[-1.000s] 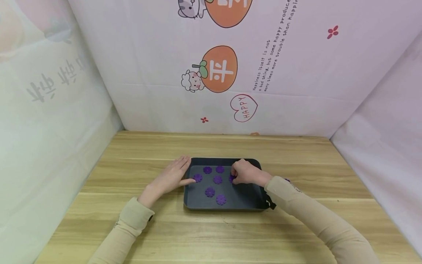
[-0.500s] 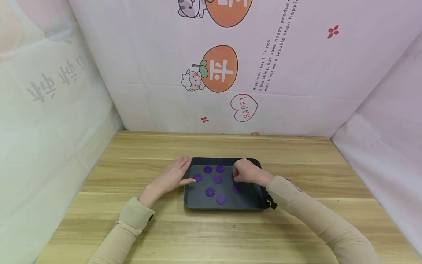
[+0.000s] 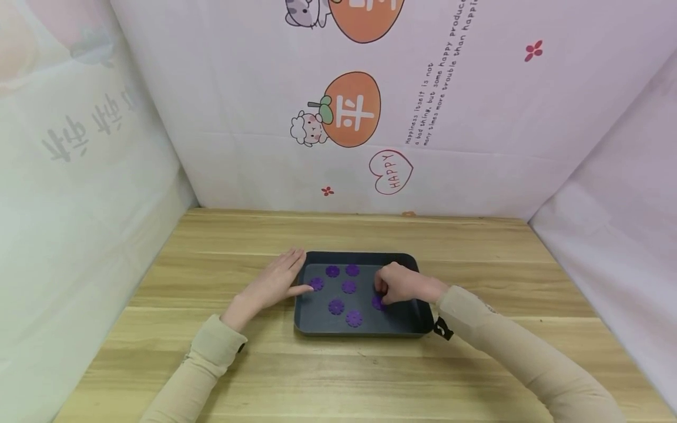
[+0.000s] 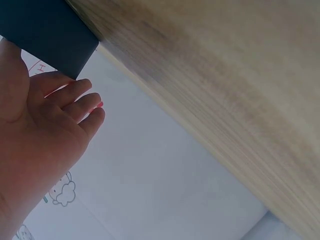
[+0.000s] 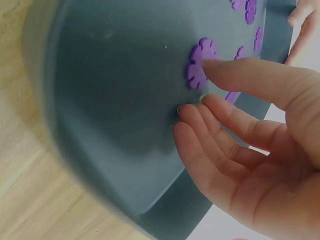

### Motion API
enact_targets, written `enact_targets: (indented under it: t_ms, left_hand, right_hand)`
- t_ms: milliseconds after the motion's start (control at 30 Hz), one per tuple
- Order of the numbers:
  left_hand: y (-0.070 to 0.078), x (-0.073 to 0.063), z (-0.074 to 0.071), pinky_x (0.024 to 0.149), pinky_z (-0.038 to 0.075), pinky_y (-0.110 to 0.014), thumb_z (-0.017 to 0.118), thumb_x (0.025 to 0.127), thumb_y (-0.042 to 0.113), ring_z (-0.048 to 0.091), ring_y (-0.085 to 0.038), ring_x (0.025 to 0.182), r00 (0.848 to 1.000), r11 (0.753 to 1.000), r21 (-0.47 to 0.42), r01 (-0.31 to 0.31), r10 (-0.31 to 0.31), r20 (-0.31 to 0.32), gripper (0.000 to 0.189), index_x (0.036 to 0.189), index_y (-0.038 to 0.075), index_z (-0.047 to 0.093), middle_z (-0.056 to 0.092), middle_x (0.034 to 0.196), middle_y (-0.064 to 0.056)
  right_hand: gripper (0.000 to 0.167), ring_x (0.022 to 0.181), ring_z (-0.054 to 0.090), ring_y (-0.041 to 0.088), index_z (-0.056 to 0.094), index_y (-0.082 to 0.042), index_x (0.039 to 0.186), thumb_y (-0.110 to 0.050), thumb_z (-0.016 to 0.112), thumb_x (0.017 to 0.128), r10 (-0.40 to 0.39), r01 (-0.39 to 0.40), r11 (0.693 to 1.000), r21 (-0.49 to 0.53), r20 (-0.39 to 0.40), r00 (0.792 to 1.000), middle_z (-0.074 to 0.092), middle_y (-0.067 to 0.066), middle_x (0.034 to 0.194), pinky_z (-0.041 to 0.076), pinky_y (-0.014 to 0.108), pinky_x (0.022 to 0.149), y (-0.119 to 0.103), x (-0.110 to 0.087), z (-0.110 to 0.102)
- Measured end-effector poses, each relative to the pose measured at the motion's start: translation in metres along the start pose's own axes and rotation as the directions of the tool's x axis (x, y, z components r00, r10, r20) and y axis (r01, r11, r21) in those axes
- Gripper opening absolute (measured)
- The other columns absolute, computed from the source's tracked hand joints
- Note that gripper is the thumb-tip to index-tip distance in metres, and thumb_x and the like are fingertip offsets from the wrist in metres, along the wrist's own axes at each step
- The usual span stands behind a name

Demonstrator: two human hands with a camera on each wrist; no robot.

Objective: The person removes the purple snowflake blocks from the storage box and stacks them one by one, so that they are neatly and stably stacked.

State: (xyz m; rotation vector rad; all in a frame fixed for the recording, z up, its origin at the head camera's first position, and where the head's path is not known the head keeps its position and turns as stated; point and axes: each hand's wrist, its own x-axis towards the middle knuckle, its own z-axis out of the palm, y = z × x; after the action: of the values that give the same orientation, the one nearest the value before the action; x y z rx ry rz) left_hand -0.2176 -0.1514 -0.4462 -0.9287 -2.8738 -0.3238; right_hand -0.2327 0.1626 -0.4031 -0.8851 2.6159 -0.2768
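Observation:
A dark rectangular tray (image 3: 365, 326) holds several purple notched discs (image 3: 354, 319) lying flat and apart from each other. My left hand (image 3: 272, 283) rests at the tray's left edge with straight fingers, its thumb over the rim by a disc. Inside the tray's right half is my right hand (image 3: 400, 283), fingers relaxed. In the right wrist view its thumb (image 5: 235, 70) overlaps a flat purple disc (image 5: 196, 70), while a gap separates thumb and fingers. Whether the thumb touches that disc I cannot tell. The left wrist view shows the tray's corner (image 4: 60, 37) above the fingertips.
The tray stands on a wooden table (image 3: 338, 376). White printed cloth (image 3: 254, 106) hangs behind it, with more cloth on both sides. A black strap (image 3: 443, 329) hangs below my right sleeve.
A purple disc that was under my right fingers now lies nearer the tray's front. My right hand has lowered slightly toward it and its fingers have loosened. My left hand stays put.

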Motion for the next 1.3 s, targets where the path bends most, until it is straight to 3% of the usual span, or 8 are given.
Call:
enact_targets:
  t_ms: [200, 933, 1300]
  left_hand:
    - [-0.001, -0.001, 0.003, 0.12, 0.034, -0.054, 0.062, 0.094, 0.049, 0.037, -0.042, 0.145, 1.0, 1.0, 0.008, 0.0, 0.0, -0.007, 0.083, 0.148, -0.008, 0.038, 0.04, 0.153, -0.027]
    - [0.002, -0.001, -0.001, 0.122, 0.031, -0.053, 0.061, 0.095, 0.05, 0.034, -0.041, 0.147, 1.0, 1.0, -0.004, 0.012, -0.012, 0.015, 0.083, 0.149, -0.008, 0.037, 0.038, 0.155, -0.026]
    - [0.001, 0.0, 0.001, 0.12, 0.034, -0.053, 0.062, 0.094, 0.048, 0.037, -0.042, 0.145, 1.0, 1.0, 0.012, 0.001, -0.001, -0.01, 0.081, 0.147, -0.009, 0.039, 0.04, 0.153, -0.027]
  right_hand:
    - [0.026, 0.079, 0.06, 0.01, 0.066, -0.005, 0.095, -0.011, 0.084, 0.078, 0.031, -0.03, 0.999, -0.02, 0.026, 0.999, 0.067, 0.004, 0.089, 0.055, 0.024, 0.07, -0.005, 0.0, 0.005]
    - [0.021, 0.073, 0.058, 0.008, 0.066, -0.003, 0.088, -0.007, 0.083, 0.077, -0.02, 0.02, 0.999, -0.025, -0.017, 1.0, 0.067, 0.004, 0.083, 0.053, 0.021, 0.063, -0.005, -0.003, 0.01]
    - [0.022, 0.071, 0.058, 0.007, 0.068, -0.002, 0.089, -0.008, 0.084, 0.076, -0.037, 0.036, 0.999, -0.031, -0.031, 0.999, 0.067, 0.004, 0.082, 0.054, 0.021, 0.062, -0.005, -0.004, 0.01]
